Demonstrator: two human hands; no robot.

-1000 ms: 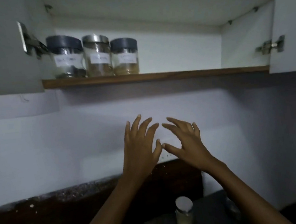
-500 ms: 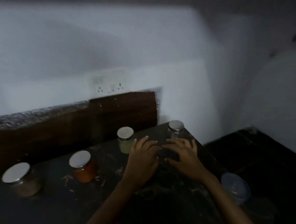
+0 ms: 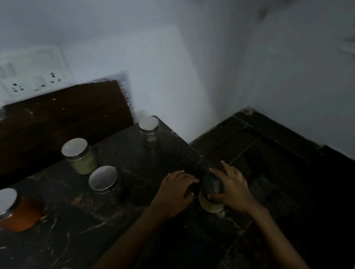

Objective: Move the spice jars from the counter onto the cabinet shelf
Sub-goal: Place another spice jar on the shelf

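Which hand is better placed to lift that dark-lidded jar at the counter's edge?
Right. The right hand wraps its fingers and thumb round the dark-lidded jar; the left hand lies flatter beside it, fingertips at its side.

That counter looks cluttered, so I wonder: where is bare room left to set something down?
The widest bare counter lies in front, between the orange jar, the dark jar and the left forearm. Crowded: the right edge, where left hand and right hand meet the held jar.
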